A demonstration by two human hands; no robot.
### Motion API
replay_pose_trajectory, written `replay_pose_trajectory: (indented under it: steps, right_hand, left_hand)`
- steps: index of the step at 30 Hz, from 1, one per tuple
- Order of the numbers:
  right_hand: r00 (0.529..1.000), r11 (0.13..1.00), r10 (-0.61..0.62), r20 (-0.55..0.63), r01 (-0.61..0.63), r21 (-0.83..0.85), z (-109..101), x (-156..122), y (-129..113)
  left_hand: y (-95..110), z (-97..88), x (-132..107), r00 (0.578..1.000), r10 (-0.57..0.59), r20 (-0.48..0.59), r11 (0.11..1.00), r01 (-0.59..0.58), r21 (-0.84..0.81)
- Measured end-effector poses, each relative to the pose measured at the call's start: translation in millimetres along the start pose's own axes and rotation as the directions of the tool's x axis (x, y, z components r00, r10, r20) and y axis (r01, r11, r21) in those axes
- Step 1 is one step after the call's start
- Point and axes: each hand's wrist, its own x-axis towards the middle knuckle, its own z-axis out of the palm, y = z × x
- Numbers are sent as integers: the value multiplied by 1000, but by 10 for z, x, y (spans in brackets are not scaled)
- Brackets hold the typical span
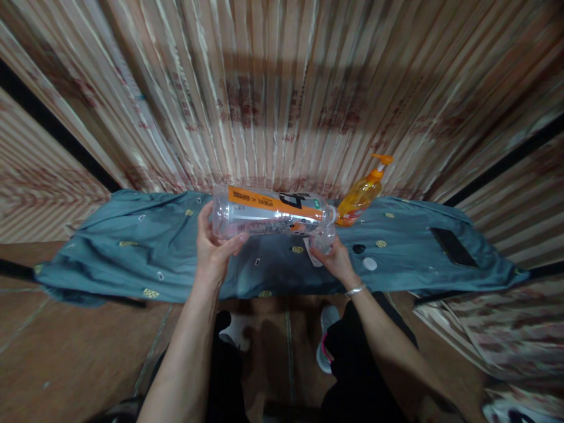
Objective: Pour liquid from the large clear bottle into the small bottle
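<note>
A large clear plastic bottle (pixel 268 212) with an orange label lies sideways in the air over the cloth, its neck pointing right. My left hand (pixel 215 241) is wrapped round its base, thumb underneath at the front. At the neck end, my right hand (pixel 335 255) grips a small clear plastic container (pixel 324 236) just below the bottle's mouth. The exact shape of this container is hard to make out, and I cannot tell whether it touches the mouth. Right behind the neck stands a pump bottle (pixel 359 200) of yellow-orange liquid with an orange pump top.
A blue-green cloth (pixel 123 258) covers the narrow table. On its right side lie a dark phone (pixel 453 247), a white disc (pixel 369 264) and a small black object (pixel 359 249). A white card-like piece (pixel 314 254) is partly behind my right hand. A patterned curtain (pixel 273 106) hangs behind.
</note>
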Motion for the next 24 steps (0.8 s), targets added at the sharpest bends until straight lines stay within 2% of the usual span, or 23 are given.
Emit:
replay_pose_trajectory:
  steps: [12,24]
  right_hand:
    - [1000,1000,6,12,-6,5,-18,-3,-35]
    - [1000,999,-16,-15,17,40,23,3,28]
  left_hand:
    - [-9,-5,2,1000,-3,1,1000,3,2]
    - [-21,-54,8,1000,-15,19,999,15,31]
